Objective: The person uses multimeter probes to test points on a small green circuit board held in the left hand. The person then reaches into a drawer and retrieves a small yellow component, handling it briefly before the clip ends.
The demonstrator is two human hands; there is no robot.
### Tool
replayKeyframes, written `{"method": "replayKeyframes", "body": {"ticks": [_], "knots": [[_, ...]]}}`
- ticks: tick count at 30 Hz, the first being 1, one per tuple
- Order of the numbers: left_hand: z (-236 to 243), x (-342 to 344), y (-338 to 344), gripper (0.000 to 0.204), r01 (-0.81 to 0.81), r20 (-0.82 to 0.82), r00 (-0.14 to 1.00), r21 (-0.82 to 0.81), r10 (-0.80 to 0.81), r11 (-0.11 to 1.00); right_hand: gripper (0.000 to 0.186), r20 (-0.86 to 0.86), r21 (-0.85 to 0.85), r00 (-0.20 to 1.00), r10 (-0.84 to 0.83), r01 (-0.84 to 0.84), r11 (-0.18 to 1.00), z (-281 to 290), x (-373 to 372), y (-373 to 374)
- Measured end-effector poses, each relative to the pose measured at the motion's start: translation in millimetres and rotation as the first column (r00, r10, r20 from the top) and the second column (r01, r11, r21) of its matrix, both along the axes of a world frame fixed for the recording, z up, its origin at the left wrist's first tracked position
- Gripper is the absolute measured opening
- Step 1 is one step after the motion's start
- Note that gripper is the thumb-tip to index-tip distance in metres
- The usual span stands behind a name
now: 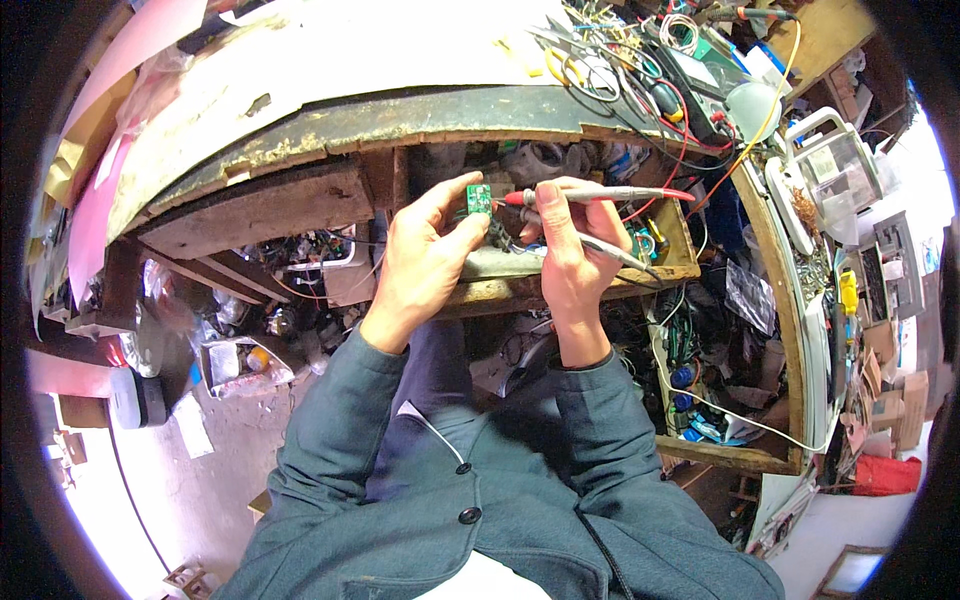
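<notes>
A small green circuit board [479, 198] is pinched between the thumb and fingers of my left hand [422, 255], above an open drawer. My right hand [580, 262] is closed on two multimeter probes. The red-and-grey probe [645, 192] lies across the fingers, its tip at the board's right edge; whether it touches is too small to tell. Lower in the same hand sits the grey probe [622, 256] with a dark lead, its tip close below the board. A red lead runs from the first probe towards the multimeter [688, 75] at the upper right.
The wooden drawer [690, 262] under my hands holds jumbled parts. Pliers [562, 66] and tangled wires lie on the bench [390, 50]. A clear plastic case [835, 170] stands at the right. Below it, an open wooden frame [790, 350] surrounds cables and bags.
</notes>
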State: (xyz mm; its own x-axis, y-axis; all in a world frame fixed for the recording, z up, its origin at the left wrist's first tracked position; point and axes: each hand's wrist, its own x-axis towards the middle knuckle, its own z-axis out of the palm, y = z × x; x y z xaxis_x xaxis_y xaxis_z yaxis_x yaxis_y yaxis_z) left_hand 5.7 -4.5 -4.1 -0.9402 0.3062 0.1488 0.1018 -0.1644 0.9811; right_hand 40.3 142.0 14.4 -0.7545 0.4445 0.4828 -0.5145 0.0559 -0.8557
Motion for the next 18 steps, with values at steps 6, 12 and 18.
{"method": "replayKeyframes", "body": {"ticks": [6,12,18], "knots": [[4.3,0.6,-1.4,0.044,-0.023,0.003,1.0,-0.056,0.023,0.998,0.01,-0.063,0.067,0.998,0.025,-0.021,0.998,-2.5,-1.5,0.6],[3.5,0.9,-0.8,0.044,-0.043,-0.025,0.999,-0.067,0.041,0.997,0.009,-0.028,0.123,1.0,0.005,-0.002,0.992,1.4,1.0,-0.4],[2.2,0.7,-1.2,0.044,-0.05,-0.027,0.998,-0.074,0.048,0.996,0.01,-0.034,0.126,0.999,0.017,-0.013,0.992,1.1,1.3,-0.7]]}}
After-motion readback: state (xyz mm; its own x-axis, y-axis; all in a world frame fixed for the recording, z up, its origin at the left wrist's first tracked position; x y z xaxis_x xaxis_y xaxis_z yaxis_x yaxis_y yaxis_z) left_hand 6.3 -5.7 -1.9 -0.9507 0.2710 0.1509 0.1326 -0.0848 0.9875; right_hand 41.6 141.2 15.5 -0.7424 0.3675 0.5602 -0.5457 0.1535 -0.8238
